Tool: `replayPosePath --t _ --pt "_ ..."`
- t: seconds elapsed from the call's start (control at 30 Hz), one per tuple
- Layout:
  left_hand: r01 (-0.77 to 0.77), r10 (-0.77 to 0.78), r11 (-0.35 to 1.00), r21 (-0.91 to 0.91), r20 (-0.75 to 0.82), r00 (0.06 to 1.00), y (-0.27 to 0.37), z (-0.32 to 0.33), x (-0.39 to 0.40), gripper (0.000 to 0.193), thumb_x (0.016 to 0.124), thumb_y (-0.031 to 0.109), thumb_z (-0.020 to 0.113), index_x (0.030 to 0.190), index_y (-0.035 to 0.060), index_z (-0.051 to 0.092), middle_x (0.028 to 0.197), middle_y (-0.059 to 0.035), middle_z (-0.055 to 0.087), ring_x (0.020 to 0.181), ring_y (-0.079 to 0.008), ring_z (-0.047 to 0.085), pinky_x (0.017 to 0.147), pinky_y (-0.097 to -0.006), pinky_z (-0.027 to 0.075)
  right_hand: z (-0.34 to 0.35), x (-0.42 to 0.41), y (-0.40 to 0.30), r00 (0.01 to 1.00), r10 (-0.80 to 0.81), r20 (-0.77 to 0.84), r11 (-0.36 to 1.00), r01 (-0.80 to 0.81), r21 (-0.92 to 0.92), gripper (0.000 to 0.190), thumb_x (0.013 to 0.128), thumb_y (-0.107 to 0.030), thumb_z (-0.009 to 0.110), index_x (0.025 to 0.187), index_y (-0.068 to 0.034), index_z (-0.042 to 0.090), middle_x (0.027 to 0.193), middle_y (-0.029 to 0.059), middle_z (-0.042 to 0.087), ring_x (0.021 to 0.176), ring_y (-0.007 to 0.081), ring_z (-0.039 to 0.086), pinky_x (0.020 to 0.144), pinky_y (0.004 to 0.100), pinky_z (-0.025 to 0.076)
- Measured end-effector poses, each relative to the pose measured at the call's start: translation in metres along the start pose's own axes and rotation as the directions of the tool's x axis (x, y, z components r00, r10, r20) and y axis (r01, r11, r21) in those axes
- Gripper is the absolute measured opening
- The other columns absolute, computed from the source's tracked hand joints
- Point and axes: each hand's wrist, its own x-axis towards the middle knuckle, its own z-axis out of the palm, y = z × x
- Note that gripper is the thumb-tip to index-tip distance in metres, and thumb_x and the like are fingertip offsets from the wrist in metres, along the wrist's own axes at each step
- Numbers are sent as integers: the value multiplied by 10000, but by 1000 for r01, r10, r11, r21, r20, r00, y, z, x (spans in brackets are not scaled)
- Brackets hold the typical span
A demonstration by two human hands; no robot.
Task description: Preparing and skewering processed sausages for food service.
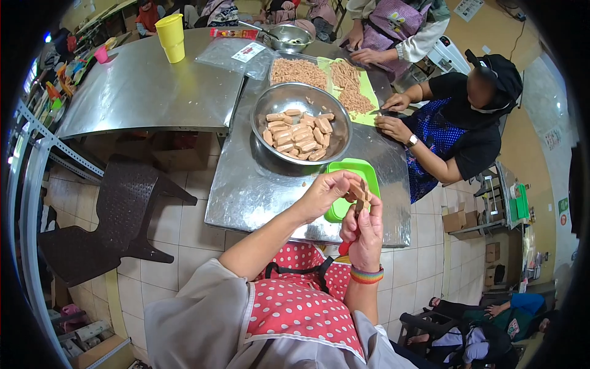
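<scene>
My left hand (325,193) pinches a pale brown sausage piece (357,190) above a light green plastic tray (355,171). In my right hand (366,230) is a small knife with a red handle (345,248), its blade against the sausage piece. Both hands meet over the near right part of the steel table (258,198). Just beyond them stands a wide steel bowl (339,138) holding many short sausage pieces (299,136). Part of the tray is hidden behind my hands.
Across the table a clear container (298,71) holds diced sausage, beside a yellow-green cutting board (366,119) where a co-worker (447,124) cuts. Another person (392,41) stands behind. A yellow tumbler (171,39) stands on the left table; a brown plastic chair (124,217) is at my left.
</scene>
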Motion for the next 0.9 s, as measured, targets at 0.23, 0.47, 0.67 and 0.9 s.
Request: replayPosePath --t 0.23,0.47,0.67,0.9 --pt "105 -112 961 -256 -12 994 -5 28 -2 328 909 349 363 995 50 463 1026 -135 568 938 -158 544 864 -297 415 -6 -3 2 991 -130 4 981 129 -144 349 895 -250 451 1204 -122 351 681 -11 393 505 27 315 411 146 240" --pt "74 -95 920 -384 -37 995 -19 38 -2 274 891 327 405 956 66 453 1055 -185 553 1024 -267 528 893 -386 423 -15 -2 11 981 -194 -23 967 187 -174 341 893 -254 458 1199 -131 373 674 -42 379 502 12 299 403 139 222" --pt "73 -80 922 -380 -2 997 -23 50 -1 270 884 347 411 897 85 473 1020 -168 572 1042 -276 512 899 -398 417 -20 -7 8 980 -193 -40 972 185 -146 330 887 -251 474 1175 -138 358 657 -54 370 502 16 297 410 143 222" --pt "65 -74 962 -266 -23 997 -27 52 -4 331 914 362 344 962 66 484 1085 -160 555 957 -149 540 819 -273 445 -26 -7 7 983 -181 -37 980 176 -96 337 876 -237 498 1167 -124 369 727 -39 427 512 20 312 411 148 228"
